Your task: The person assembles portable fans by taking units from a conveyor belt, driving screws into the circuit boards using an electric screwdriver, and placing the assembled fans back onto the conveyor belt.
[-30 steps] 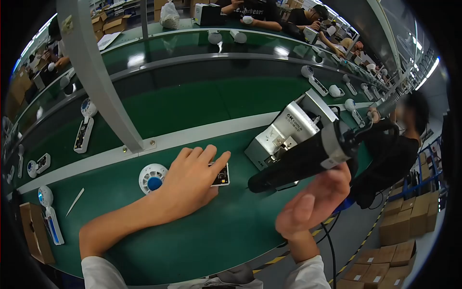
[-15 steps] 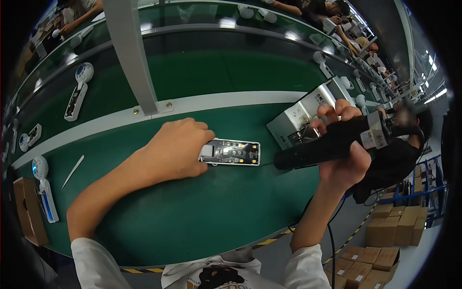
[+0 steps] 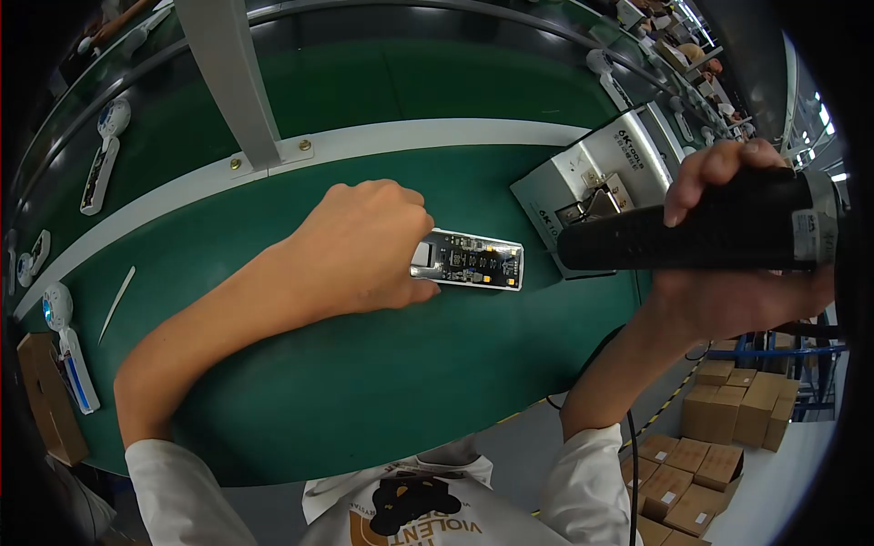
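Note:
A white handheld device casing with an exposed circuit board lies on the green bench. My left hand is closed around its left end and hides its left part. In my right hand is a black electric screwdriver, held sideways above the bench's right side. Its thick front end points left, in front of a metal screw feeder marked "6K TOOLS". The screwdriver covers the feeder's lower part, and I cannot make out its bit.
Along the left stand another white device, a thin white strip and an open cardboard box. Beyond a white rail, similar devices lie on a green conveyor. A metal post rises from the rail. Cartons sit lower right.
The screwdriver has moved right, away from the circuit board's end, and now passes in front of the screw feeder. My left hand and the device appear further right; the view has shifted too.

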`<state>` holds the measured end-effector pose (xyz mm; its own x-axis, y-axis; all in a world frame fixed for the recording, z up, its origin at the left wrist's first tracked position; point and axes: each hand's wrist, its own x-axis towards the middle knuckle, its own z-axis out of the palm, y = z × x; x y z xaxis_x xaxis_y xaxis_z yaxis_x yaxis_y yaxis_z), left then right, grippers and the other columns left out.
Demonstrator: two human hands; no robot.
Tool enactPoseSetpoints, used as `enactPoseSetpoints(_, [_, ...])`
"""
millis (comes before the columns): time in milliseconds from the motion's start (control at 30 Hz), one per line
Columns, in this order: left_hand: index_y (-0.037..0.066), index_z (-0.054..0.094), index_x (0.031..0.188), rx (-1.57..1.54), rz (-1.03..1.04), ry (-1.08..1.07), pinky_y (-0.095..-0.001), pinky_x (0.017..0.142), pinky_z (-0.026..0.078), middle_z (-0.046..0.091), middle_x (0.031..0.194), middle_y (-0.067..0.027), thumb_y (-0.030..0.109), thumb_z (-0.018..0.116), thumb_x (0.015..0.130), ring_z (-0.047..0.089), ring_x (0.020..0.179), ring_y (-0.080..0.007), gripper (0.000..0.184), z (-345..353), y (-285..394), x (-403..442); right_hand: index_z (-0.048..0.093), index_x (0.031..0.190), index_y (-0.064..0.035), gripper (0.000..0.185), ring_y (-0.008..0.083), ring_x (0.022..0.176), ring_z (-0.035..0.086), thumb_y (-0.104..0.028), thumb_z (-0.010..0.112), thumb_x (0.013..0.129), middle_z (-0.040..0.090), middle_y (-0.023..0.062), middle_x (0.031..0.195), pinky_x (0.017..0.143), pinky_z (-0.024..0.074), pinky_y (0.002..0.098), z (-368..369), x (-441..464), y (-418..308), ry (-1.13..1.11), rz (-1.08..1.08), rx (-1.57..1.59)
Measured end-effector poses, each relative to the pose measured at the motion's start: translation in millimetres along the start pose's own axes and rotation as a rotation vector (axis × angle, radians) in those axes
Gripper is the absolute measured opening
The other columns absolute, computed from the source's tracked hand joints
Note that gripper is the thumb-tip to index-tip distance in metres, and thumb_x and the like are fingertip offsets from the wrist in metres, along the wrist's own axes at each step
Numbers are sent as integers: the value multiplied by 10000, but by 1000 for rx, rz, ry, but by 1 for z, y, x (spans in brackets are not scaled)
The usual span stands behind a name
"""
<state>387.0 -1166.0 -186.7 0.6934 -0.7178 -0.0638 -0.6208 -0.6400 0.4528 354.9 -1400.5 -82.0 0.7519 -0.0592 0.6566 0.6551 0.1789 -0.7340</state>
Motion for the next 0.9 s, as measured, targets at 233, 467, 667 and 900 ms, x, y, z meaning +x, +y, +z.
enactPoseSetpoints(233, [-23, 697, 778, -22, -1, 33, -421, 662, 554, 652, 806, -147, 255, 819, 695, 664, 747, -330, 315, 0, 1, 0, 503, 1123, 39, 855, 181, 701, 507, -752, 499, 800, 513, 116, 906, 513, 447, 274, -9, 5, 4, -30, 33, -32])
enactPoseSetpoints(467, [3, 717, 933, 9, -64, -61, -420, 665, 511, 600, 790, -99, 276, 839, 665, 626, 811, -297, 402, -4, 5, 2, 513, 1111, 32, 888, 176, 684, 507, -790, 493, 776, 517, 110, 892, 516, 450, 272, -25, 0, 7, -47, 34, -45])
enactPoseSetpoints(667, [-5, 719, 952, 3, -26, 4, -417, 663, 512, 613, 799, -95, 278, 842, 662, 627, 815, -290, 424, 0, 2, 0, 521, 1100, 27, 917, 172, 670, 508, -822, 487, 755, 521, 105, 879, 519, 452, 271, -25, 1, 11, -84, 31, -38])
enactPoseSetpoints(900, [-7, 720, 959, 29, -25, -14, -417, 662, 513, 630, 816, -94, 265, 843, 660, 630, 828, -288, 422, -1, 2, 0, 531, 1089, 20, 950, 167, 654, 508, -859, 480, 731, 525, 99, 865, 522, 454, 269, -33, 7, 12, -123, 19, -42])
